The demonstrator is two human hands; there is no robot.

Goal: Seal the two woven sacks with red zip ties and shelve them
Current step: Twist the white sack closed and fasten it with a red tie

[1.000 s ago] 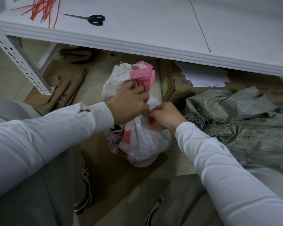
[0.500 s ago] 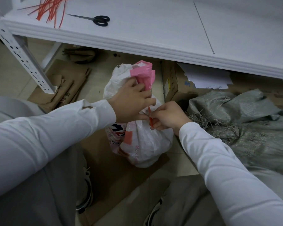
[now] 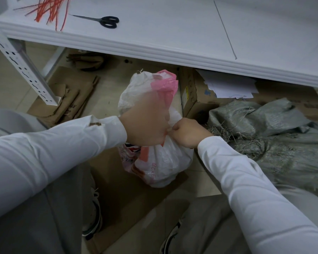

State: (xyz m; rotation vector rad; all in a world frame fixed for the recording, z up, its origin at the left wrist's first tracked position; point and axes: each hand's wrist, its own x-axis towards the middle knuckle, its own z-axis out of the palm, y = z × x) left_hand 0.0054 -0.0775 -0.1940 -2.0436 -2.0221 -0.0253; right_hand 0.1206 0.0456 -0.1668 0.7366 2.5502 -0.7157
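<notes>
White sack (image 3: 163,162) — left hand (image 3: 145,123) (blurred) and right hand (image 3: 186,132) clench its gathered neck.

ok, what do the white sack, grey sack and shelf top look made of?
White sack: thin woven plastic, slightly glossy and crinkled, red print; likely polypropylene. Grey sack: coarser woven plastic, matte, loose frayed strands at its edge. Shelf top: smooth matte white board, probably painted or laminated; the core is not visible.

White long sleeves (image 3: 44,153) — a brown scuff (image 3: 95,124) near the left cuff — grey trousers (image 3: 44,226), white-and-dark trainers (image 3: 94,215)
</notes>
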